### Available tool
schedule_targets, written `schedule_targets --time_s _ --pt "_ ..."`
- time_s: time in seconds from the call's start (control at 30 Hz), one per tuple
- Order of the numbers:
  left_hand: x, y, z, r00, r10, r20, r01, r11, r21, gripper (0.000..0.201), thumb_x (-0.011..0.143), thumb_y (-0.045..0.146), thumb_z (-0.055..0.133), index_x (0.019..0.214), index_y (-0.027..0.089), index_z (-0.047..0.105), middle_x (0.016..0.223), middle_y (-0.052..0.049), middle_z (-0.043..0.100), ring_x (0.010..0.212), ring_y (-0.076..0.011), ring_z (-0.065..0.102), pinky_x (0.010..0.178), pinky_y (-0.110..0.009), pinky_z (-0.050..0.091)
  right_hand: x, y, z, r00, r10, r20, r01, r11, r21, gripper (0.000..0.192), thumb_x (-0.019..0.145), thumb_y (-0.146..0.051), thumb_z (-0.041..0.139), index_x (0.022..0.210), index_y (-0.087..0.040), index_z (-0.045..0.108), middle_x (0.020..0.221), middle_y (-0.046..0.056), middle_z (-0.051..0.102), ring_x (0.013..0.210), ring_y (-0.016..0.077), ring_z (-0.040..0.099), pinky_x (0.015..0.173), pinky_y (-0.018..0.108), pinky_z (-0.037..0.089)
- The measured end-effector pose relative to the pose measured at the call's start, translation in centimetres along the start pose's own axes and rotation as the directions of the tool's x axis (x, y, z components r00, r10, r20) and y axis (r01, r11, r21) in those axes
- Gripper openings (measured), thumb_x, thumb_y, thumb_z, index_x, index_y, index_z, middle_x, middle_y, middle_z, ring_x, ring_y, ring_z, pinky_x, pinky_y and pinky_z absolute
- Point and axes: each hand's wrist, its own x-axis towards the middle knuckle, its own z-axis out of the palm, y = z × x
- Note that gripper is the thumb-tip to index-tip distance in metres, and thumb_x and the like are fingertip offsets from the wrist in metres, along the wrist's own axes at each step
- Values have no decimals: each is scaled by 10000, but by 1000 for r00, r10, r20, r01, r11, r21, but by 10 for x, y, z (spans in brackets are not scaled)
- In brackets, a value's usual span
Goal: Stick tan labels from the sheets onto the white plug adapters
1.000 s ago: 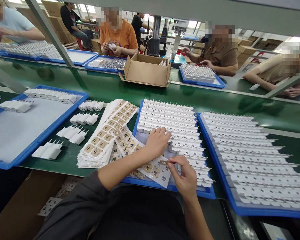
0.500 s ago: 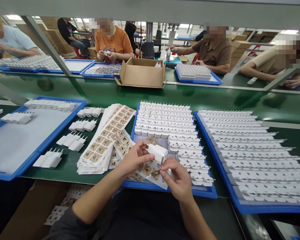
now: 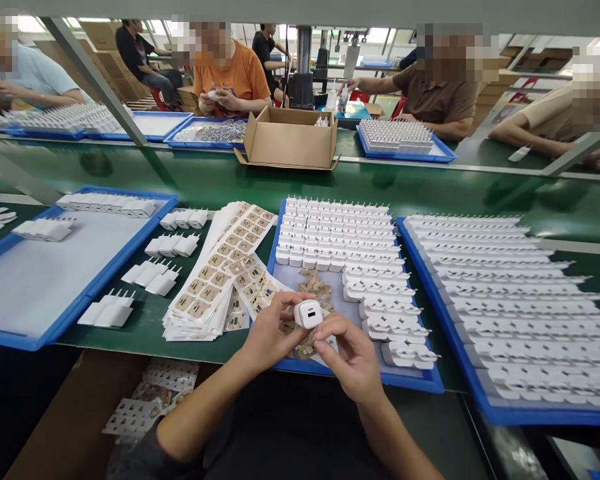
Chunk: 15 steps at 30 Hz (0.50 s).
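Both hands meet at the near edge of the counter, over the front of the middle blue tray (image 3: 415, 383). The left hand (image 3: 273, 333) grips a small white charger (image 3: 308, 313) from its left side, fingers wrapped round the body. The right hand (image 3: 350, 353) closes on it from the right and below, thumb and forefinger pinched at its lower corner; whether a sticker sits between those fingertips cannot be told. So the charger is clamped between the two hands, lifted clear of the tray. Its port face is turned toward the camera, and its long axis runs away from the person, toward the far edge of the counter. The left hand carries the weight; the right is the nearer to the port face.

Under the hands lie loose brown stickers (image 3: 316, 283) on the tray floor. Beyond them stand rows of white chargers (image 3: 340, 230). To the left, toward the near-left corner, a fanned stack of sticker sheets (image 3: 215, 277) rests on the green counter (image 3: 145, 320).
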Motion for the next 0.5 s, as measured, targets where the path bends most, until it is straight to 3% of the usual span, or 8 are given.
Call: schedule_targets --time_s 0.1,0.2,0.37,0.5 --pt "-3 4 -1 991 74 110 -89 985 147 526 918 170 639 1416 272 502 1396 -116 647 1077 -223 726 812 -300 636 1 1 -1 996 49 -68 -47 998 33 76 946 -197 667 943 -263 705 863 14 670 823 171 634 750 285 515" --pt "-6 4 -5 983 95 157 -121 978 171 550 958 173 585 1484 282 468 1387 -111 653 1002 -198 740 774 -271 649 1 2 -2 988 88 -128 -79 994 70 49 932 -220 696 922 -265 714 851 3 662 795 151 629 724 248 515" --pt "-9 1 -3 988 153 -35 -146 979 142 419 887 157 699 1284 254 607 1196 -93 691 1055 -209 707 701 -237 656 -1 5 0 966 177 -187 -143 974 178 18 928 -256 717 926 -274 716 869 -7 656 818 138 626 741 228 511" --pt "-11 0 1 964 257 -67 -236 945 224 421 852 105 720 1239 238 623 1145 -96 688 1073 -215 677 699 -245 651 2 4 3 947 216 -238 -164 962 219 29 909 -268 741 903 -266 712 875 -9 658 852 148 625 792 245 507"
